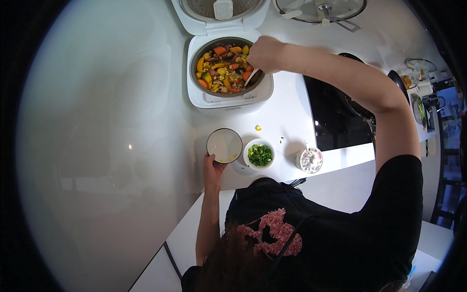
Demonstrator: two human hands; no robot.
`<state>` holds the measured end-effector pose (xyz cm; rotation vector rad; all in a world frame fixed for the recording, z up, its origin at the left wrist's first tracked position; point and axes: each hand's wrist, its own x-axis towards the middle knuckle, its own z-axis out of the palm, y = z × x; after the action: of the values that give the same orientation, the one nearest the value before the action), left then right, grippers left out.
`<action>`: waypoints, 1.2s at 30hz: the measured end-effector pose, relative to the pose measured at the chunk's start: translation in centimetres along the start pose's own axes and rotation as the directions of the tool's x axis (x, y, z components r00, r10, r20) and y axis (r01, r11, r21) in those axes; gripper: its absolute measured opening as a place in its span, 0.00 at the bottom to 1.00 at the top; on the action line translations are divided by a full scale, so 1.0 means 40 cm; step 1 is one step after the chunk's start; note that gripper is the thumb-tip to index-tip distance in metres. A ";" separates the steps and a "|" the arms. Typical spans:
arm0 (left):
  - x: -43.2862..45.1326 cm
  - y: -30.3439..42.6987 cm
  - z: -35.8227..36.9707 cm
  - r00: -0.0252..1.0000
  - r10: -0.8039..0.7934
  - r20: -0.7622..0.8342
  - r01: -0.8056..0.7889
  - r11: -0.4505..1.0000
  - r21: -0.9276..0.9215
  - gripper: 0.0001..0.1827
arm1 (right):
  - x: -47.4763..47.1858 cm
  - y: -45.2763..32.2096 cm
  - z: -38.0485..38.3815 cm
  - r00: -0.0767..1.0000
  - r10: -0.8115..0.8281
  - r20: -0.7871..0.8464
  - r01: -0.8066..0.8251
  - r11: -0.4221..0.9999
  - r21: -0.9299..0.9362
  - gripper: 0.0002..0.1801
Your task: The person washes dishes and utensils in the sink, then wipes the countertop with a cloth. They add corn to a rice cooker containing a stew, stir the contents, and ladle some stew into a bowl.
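My right hand (267,54) grips a white utensil (251,77), whose flat end reaches into the food along the right side of the rice cooker's inner pot (194,77). Carrots, corn, yellow pieces, mushrooms and meat (222,69) fill much of that pot. Lower down, my left hand (214,164) holds a round dark-rimmed bowl (224,144) by its near edge, with a few corn kernels at the bottom. Just right of it stands a white bowl of chopped green onions (259,154), touched by neither hand.
The rice cooker's raised lid (186,18) is behind the pot. A glass pan lid (310,9) lies at the back right. A black cooktop (337,120) is at right, with a floral lidded jar (310,160) in front. A yellow scrap (258,128) lies on the counter.
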<state>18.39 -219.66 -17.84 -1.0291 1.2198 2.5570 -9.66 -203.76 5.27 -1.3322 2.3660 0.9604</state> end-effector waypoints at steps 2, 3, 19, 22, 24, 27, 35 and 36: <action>0.007 -0.005 -0.002 1.000 0.001 0.004 -0.001 1.000 -0.011 0.23 | 0.006 -0.003 0.014 1.000 -0.007 -0.011 0.006 1.000 -0.010 0.07; 0.009 -0.008 -0.005 1.000 0.003 0.002 -0.003 1.000 -0.019 0.23 | 0.004 0.006 0.001 0.999 0.029 -0.040 -0.029 1.000 0.003 0.08; -0.004 -0.001 -0.003 1.000 0.017 0.022 -0.016 0.999 -0.037 0.23 | 0.090 0.035 -0.043 0.956 0.097 -0.277 -0.046 0.981 0.187 0.11; 0.000 -0.003 -0.007 1.000 0.010 0.018 -0.010 1.000 -0.019 0.24 | 0.130 -0.014 -0.018 0.968 0.102 -0.231 -0.066 0.985 0.159 0.10; 0.002 -0.005 -0.010 1.000 0.004 0.021 -0.004 1.000 -0.016 0.24 | 0.135 -0.006 -0.014 0.971 0.111 -0.213 -0.080 0.986 0.147 0.10; 0.002 -0.006 -0.013 1.000 0.008 0.028 -0.007 1.000 -0.021 0.25 | 0.120 0.031 -0.027 0.937 0.129 -0.325 -0.052 0.971 0.233 0.09; 0.002 0.002 -0.005 1.000 0.012 0.020 -0.012 1.000 -0.013 0.24 | 0.154 -0.014 -0.019 0.924 0.048 -0.379 -0.007 0.994 0.108 0.07; 0.002 -0.002 -0.007 0.999 0.013 0.032 -0.012 1.000 -0.022 0.23 | 0.149 -0.004 -0.026 0.920 0.062 -0.386 -0.014 0.992 0.127 0.08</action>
<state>18.52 -219.83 -18.07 -0.9841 1.1973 2.5913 -12.68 -208.43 2.93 -1.5537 2.6973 0.5867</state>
